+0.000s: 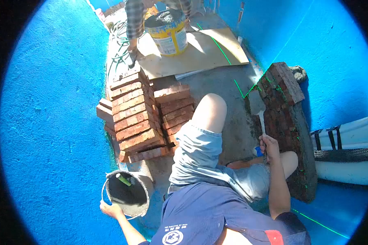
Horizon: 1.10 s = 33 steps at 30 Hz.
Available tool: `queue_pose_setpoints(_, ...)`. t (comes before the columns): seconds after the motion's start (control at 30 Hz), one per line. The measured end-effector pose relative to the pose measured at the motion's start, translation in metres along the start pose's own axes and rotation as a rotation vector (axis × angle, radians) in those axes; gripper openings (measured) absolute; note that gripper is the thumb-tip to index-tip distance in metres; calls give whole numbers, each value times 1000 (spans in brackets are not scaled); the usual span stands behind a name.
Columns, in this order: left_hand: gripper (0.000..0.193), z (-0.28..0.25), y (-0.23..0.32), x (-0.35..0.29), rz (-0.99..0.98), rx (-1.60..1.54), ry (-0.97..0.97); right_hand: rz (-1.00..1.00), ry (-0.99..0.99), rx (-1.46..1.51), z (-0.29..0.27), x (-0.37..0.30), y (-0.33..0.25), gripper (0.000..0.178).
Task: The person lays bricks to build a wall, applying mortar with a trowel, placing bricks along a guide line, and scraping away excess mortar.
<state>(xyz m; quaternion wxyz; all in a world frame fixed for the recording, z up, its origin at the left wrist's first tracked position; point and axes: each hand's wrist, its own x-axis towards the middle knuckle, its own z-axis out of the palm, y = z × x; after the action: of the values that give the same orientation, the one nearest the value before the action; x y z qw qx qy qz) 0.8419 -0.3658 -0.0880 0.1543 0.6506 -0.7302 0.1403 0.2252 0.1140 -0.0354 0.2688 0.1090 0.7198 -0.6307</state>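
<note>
My right hand (270, 146) is closed around the handle of a trowel (256, 103). Its grey blade points away from me, at the left edge of a low brick wall (280, 118). On my other side, my left hand (111, 209) grips the near left edge of a mortar-smeared bucket (148, 192); whether it has the rim or the handle, I cannot tell. Inside the bucket lies grey material, with a short green stick-like thing (123, 179) near the far side.
Stacked red bricks (133, 110) stand ahead on the left. Beyond, a yellow bucket (169, 38) of grey mix sits on a board (208, 51), beside another person's checked sleeve (135, 20). Blue walls (57, 102) flank me; green laser lines cross the floor. A white tubular bundle (345, 143) is at right.
</note>
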Motion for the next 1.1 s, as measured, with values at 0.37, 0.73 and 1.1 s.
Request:
queue_pose_setpoints(0.37,66,115,77,7,-488,-724,-616,-33,-4,-40,-1,0,7,31)
queue_pose_setpoints(0.73,22,42,149,159,-63,-856,70,-33,27,-65,-6,12,14,35)
queue_pose_setpoints(1.1,27,5,603,312,-43,-1542,-1034,-89,-80,-179,-2,33,15,35)
